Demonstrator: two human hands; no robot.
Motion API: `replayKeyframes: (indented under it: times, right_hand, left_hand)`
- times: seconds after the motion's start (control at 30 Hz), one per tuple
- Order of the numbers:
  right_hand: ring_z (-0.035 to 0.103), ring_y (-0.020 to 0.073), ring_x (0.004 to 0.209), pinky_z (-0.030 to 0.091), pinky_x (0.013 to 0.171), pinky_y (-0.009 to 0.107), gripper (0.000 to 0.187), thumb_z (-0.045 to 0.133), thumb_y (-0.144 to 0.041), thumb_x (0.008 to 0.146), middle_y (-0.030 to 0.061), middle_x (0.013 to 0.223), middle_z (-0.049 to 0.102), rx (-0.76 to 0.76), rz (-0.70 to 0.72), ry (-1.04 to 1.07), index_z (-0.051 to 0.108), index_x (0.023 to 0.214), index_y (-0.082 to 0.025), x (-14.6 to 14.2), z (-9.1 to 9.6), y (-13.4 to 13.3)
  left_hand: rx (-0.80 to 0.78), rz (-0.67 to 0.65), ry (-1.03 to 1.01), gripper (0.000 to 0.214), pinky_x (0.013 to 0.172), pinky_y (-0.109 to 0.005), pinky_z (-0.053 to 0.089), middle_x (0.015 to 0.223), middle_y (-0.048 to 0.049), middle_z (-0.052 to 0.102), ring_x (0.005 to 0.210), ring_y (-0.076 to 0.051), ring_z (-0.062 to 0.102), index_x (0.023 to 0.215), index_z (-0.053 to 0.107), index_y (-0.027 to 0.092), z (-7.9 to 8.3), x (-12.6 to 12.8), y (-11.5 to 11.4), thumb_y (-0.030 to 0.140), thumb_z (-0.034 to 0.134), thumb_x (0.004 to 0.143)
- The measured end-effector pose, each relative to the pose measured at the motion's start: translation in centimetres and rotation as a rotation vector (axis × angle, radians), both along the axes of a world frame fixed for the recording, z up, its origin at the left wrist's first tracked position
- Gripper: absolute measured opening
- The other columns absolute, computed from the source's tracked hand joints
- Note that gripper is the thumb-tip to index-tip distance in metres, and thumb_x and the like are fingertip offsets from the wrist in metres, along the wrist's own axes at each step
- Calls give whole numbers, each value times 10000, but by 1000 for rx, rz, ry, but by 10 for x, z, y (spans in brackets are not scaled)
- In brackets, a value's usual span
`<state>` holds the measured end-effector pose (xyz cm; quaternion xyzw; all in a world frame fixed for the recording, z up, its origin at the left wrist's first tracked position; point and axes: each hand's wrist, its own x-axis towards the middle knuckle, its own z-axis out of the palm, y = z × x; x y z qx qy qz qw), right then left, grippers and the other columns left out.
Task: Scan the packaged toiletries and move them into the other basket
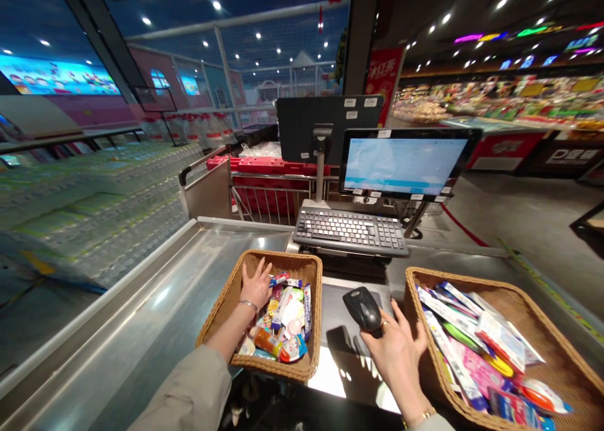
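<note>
My left hand (255,284) reaches into the left wicker basket (221,311), fingers spread over a bare corner beside a heap of small colourful snack packets (283,321). It holds nothing, and a thin bracelet sits on the wrist. My right hand (395,349) is wrapped round the grip of a black handheld barcode scanner (362,308), held above the flat scan plate (344,349) between the two baskets. The right wicker basket (557,330) holds several flat packets in pink, white and blue (476,349).
A steel checkout counter (155,305) runs to the left. Behind the baskets stand a keyboard (350,231), a lit screen (404,164) and a dark customer display (306,126). A red-trimmed trolley (268,192) is beyond, with stacked bottled water (85,217) to the left.
</note>
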<state>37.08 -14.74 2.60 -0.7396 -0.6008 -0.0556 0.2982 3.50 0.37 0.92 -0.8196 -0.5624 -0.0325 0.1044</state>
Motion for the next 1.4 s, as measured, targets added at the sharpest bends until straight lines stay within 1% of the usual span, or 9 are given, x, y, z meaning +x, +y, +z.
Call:
replayKeyframes:
  times: [0.2,0.4,0.53,0.7,0.87,1.1,1.27,1.4]
  right_hand:
    - [451,314,1277,87,1084,587,228,550,-387,728,11,1131,708,-23,19,47,720,840,-284,-5,8,0]
    - [465,311,1273,97,1084,599,242,551,-357,714,2,1115,714,22,27,49,715,879,-291,-8,14,-2]
    - [461,316,1276,93,1085,608,229,549,-352,725,6,1125,710,29,24,61,713,870,-287,-8,17,-4]
    - [453,316,1283,88,1087,615,203,560,-330,722,5,1144,702,41,20,62,708,855,-287,-4,17,-5]
    - [446,309,1291,84,1097,604,234,571,-279,689,6,1160,696,50,33,56,706,881,-286,0,21,-8]
    - [439,308,1302,95,1096,601,219,576,-254,685,-8,1167,693,56,49,55,705,857,-293,0,33,-12]
    - [440,322,1301,87,1093,614,236,569,-244,686,7,1176,689,60,65,48,709,871,-284,1,36,-14]
    - [435,318,1309,85,1099,607,241,583,-250,687,-3,1181,687,60,75,49,707,890,-293,2,36,-15]
  left_hand:
    - [47,-13,-94,240,1079,-761,-103,1478,-38,464,1449,-352,235,1033,702,277,15,11,-17,289,547,850]
    - [159,-98,-207,177,1090,-740,-119,1455,-23,493,1426,-332,305,971,697,277,35,34,-33,271,579,839]
    - [231,-141,-255,174,1100,-743,-84,1432,-36,519,1411,-340,333,969,698,276,49,50,-37,278,587,834]
    - [309,-206,-305,190,1113,-731,-57,1403,-52,550,1407,-336,343,994,692,271,60,70,-40,287,600,829]
    - [359,-270,-332,197,1121,-720,-51,1382,-65,569,1392,-339,369,1003,693,266,64,89,-40,299,615,825]
    - [383,-326,-362,212,1121,-717,-50,1367,-55,583,1386,-340,378,1020,683,275,62,113,-38,290,627,817]
    - [364,-346,-357,231,1118,-723,-41,1379,-51,573,1397,-352,355,1038,679,282,62,123,-36,310,629,814]
    - [357,-362,-342,251,1119,-718,-56,1389,-53,562,1407,-345,339,1055,678,289,61,127,-34,304,625,811]
